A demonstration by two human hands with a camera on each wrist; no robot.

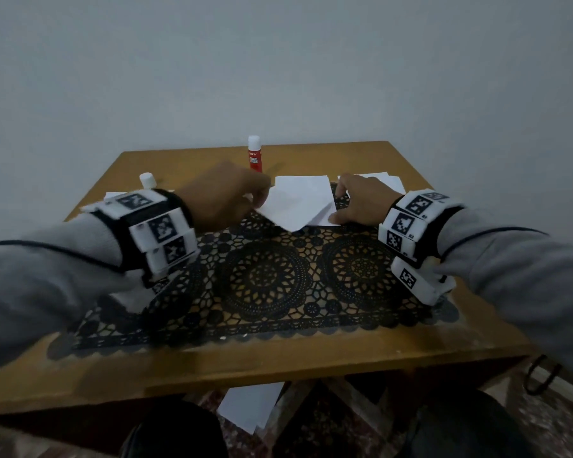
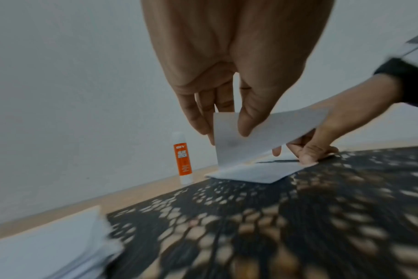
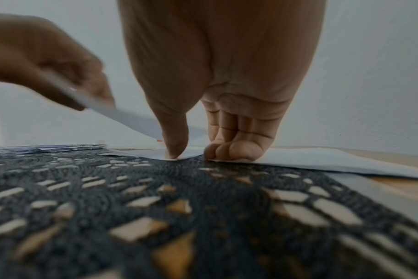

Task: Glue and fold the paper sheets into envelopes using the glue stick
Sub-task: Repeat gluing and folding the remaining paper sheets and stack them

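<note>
A stack of sheets (image 2: 48,243) lies outside the left hand (image 1: 227,196), near its wrist. That hand pinches the raised flap of the paper (image 1: 296,206), thumb (image 2: 249,120) on the near face and fingers behind, as the left wrist view shows. The flap stands up from the mat (image 1: 265,279) while the rest of the paper lies flat between the 2 hands. The glue stick (image 1: 254,153) stands capped and upright just beyond the left hand.

The right hand (image 1: 361,201) pins the paper's right corner: thumb tip (image 3: 174,151) and curled fingers press it to the mat; it seems to press rather than grip, though the view is blurred. More sheets (image 1: 381,180) lie past that hand.

The paper looks light, thin and limp; it will bend under its own weight and slide on the mat unless held. Best taken by an edge or corner in a light pinch, with the other hand flat near the crease.
</note>
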